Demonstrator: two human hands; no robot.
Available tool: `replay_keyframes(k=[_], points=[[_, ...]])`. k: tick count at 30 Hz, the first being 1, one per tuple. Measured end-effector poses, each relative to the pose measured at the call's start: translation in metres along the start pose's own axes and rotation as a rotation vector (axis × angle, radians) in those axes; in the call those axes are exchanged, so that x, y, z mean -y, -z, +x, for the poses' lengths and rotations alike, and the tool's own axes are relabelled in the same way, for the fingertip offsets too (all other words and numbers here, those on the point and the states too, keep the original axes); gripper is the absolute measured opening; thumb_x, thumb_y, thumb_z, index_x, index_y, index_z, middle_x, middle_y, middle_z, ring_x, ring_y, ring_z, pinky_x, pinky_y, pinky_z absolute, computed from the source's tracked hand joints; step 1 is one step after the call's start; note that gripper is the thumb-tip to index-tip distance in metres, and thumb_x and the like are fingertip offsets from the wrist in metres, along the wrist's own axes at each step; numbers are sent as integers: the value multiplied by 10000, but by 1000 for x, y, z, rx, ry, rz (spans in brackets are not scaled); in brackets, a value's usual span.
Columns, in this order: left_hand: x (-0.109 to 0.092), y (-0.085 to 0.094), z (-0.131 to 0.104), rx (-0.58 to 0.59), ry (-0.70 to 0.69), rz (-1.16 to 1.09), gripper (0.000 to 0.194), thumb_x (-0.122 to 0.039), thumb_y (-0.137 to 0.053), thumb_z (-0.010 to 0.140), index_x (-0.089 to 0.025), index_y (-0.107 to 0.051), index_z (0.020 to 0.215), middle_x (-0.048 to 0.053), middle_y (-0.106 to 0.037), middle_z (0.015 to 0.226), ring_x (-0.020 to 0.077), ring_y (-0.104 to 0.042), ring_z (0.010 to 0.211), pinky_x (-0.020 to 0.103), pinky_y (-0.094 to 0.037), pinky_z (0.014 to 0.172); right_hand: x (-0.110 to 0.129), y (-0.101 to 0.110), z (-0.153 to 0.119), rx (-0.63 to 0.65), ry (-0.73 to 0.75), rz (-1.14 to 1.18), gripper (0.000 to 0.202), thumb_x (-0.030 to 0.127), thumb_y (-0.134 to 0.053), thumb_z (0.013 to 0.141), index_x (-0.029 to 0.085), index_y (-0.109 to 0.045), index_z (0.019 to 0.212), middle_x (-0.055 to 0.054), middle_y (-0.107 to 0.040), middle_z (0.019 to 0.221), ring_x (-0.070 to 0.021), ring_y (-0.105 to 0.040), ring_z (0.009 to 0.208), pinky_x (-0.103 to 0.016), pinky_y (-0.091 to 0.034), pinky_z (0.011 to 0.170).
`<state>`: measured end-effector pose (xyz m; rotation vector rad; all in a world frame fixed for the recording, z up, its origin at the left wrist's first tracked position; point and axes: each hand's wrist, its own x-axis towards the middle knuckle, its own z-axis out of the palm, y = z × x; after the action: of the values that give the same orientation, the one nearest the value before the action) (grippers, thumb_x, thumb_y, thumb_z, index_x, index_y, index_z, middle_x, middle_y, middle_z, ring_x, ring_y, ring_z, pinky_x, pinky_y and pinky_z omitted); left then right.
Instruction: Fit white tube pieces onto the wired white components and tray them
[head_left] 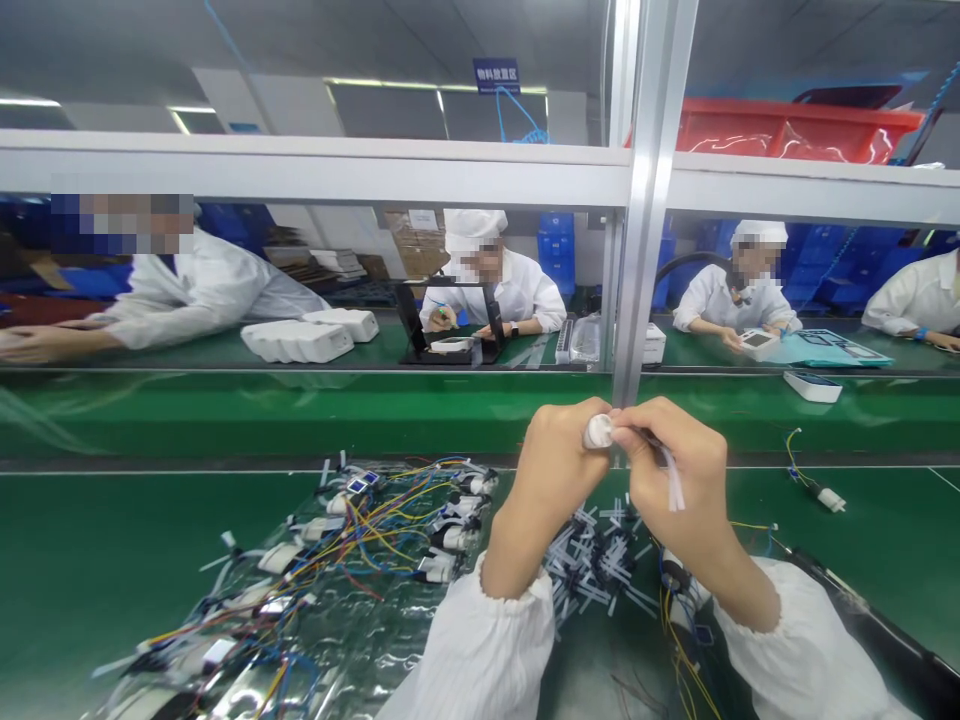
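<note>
Above the bench, in the middle of the head view, my left hand (551, 475) is closed around a small white cylindrical part (598, 431), whose round end faces right. My right hand (682, 475) meets it there, thumb and forefinger pinched at that end. A pale, whitish strip (676, 482) hangs from the right hand's fingers; whether it is tape or flat tubing I cannot tell. What lies between the right fingertips is too small to make out. Below the hands is a heap of short pale tube pieces with dark middles (592, 565).
Left of my arms, several white parts with coloured wires (360, 530) lie on clear plastic trays (352, 640). More wired parts (679, 600) lie by my right forearm, and a single one (829, 498) farther right. A metal post (637, 250) rises ahead. Co-workers sit beyond the green ledge (300, 415).
</note>
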<state>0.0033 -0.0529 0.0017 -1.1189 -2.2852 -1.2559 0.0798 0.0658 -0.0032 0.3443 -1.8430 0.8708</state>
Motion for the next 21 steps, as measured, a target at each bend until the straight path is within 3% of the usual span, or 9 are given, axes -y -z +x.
replay_keyframes(k=[7, 13, 17, 21], points=[[-9, 1, -2, -6, 54, 229, 223, -205, -577, 924, -193, -620, 705, 60, -681, 665, 176, -516, 564, 317, -212, 585, 4, 2, 0, -4, 96, -119, 252, 40, -534, 969, 211, -672, 846, -36, -708, 769, -166, -639, 671, -299, -492, 626], [-21, 5, 0, 69, 103, 594, 199, -166, -557, 982, -185, -686, 831, 99, -769, 831, 258, -700, 734, 340, -192, 588, -1, -2, -5, 14, 167, -296, 272, 9, -503, 953, 174, -678, 826, -37, -700, 731, -165, -639, 647, -287, -462, 627], [-22, 5, 4, 166, 159, 756, 195, -97, -546, 939, -178, -720, 977, 117, -783, 931, 311, -738, 834, 346, -193, 589, -14, -7, -6, 71, 109, -306, 247, 14, -523, 917, 159, -693, 812, -33, -682, 705, -159, -609, 616, -282, -426, 614], [-18, -3, 5, 201, 130, 732, 227, -55, -550, 894, -158, -724, 998, 122, -777, 918, 312, -736, 836, 349, -200, 594, -16, 4, 0, 220, -54, -317, 216, 36, -569, 878, 183, -688, 772, -24, -714, 714, -166, -625, 620, -286, -392, 618]])
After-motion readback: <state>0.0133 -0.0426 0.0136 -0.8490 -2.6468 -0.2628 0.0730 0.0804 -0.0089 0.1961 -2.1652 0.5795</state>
